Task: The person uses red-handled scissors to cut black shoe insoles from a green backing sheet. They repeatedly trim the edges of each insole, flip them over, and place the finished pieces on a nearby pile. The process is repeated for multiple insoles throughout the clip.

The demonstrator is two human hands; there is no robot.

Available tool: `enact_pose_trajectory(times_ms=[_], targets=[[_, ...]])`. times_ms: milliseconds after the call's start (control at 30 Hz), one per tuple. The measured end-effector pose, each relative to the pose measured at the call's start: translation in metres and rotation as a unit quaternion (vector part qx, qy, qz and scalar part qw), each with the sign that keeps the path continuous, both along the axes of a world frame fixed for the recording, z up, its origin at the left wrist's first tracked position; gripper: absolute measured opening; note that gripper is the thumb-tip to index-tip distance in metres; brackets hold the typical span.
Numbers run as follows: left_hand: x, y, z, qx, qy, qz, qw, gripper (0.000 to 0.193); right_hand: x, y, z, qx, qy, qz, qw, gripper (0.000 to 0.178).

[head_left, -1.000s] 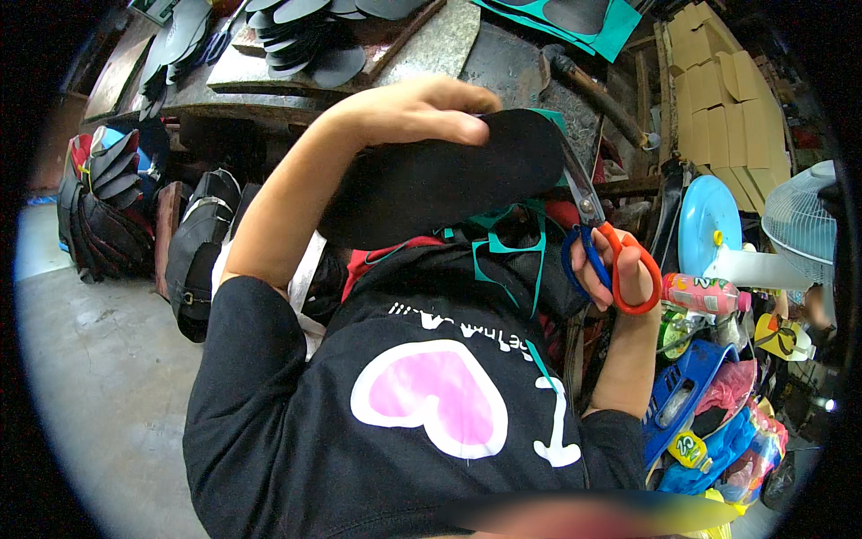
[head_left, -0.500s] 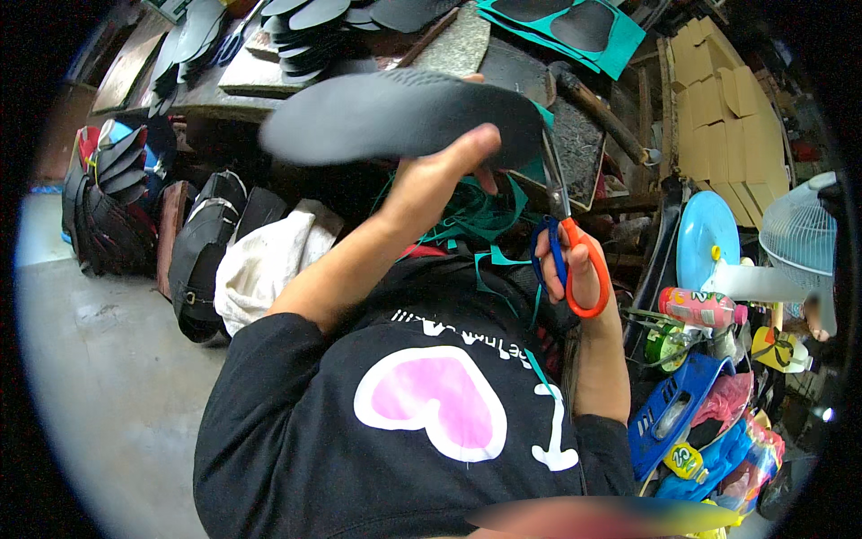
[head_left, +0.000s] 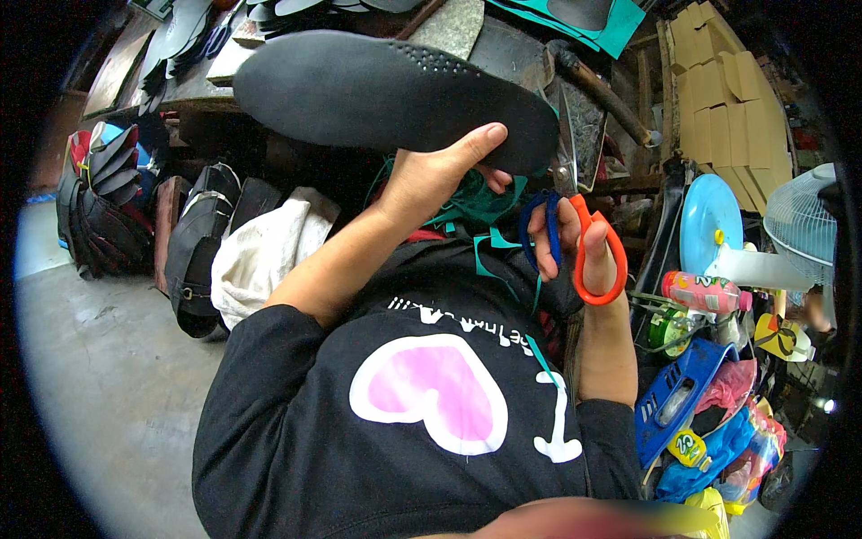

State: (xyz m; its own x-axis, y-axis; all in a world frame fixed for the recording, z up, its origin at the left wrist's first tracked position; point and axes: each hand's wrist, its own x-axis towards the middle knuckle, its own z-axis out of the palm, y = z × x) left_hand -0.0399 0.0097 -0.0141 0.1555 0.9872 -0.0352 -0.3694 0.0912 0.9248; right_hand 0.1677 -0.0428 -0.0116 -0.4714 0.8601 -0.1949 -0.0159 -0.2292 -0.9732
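Left hand [head_left: 431,180] grips flat black foam insole [head_left: 386,85] from below, thumb on top. Right hand [head_left: 575,238] closed through orange-and-blue-handled scissors [head_left: 584,234], blades at insole's right end. Workbench [head_left: 503,45] behind insole.

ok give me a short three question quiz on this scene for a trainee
1. True or false: the left hand holds the dark grey foam shoe insole.
2. What colour are the two handle loops of the scissors in the right hand?
3. Where is the round light blue plastic disc? A) left of the person B) right of the person

Key: 1 true; 2 one blue, one orange; 3 B
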Motion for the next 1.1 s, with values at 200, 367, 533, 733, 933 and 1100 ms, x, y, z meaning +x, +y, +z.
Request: enact_pose_trajectory(times_ms=[200, 367, 533, 733, 933, 1100], targets=[[-0.009, 0.009, 0.005, -0.014, 0.004, -0.031, 0.999, 0.026, 0.006, -0.001, 0.002, -0.008, -0.008, 0.011, 1.0, 0.093], [-0.018, 0.013, 0.006, 0.004, 0.037, -0.028, 0.999, 0.027, 0.019, -0.005, -0.004, -0.007, -0.012, 0.011, 1.0, 0.084], [-0.031, 0.02, 0.0, 0.123, 0.155, -0.005, 0.98, 0.035, 0.023, 0.004, -0.023, -0.019, -0.14, -0.044, 0.989, 0.049], [-0.061, 0.032, 0.006, 0.223, 0.422, -0.049, 0.877, 0.058, 0.03, 0.016, -0.044, -0.075, -0.181, -0.071, 0.978, 0.048], [-0.108, 0.091, 0.053, 0.35, 0.343, 0.17, 0.855, 0.052, 0.034, 0.015, -0.053, -0.054, -0.169, -0.067, 0.982, 0.055], [-0.181, 0.193, 0.063, 0.174, 0.678, 0.297, 0.65, 0.058, 0.032, 0.014, -0.053, -0.037, -0.181, -0.07, 0.98, 0.055]])
